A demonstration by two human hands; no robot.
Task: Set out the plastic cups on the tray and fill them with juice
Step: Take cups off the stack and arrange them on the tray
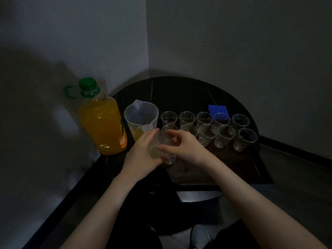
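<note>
My left hand grips a stack of clear plastic cups, held tilted over the left end of the dark tray. My right hand pinches the top cup of that stack at its rim. Two rows of several empty clear cups stand upright on the tray behind my hands. A big bottle of orange juice with a green cap stands at the far left. Beside it is a clear plastic jug with a little juice at the bottom.
The tray lies on a round black table pushed into a wall corner. A blue square of paper lies behind the cups. The near half of the tray is bare. My knees and a shoe show below the table edge.
</note>
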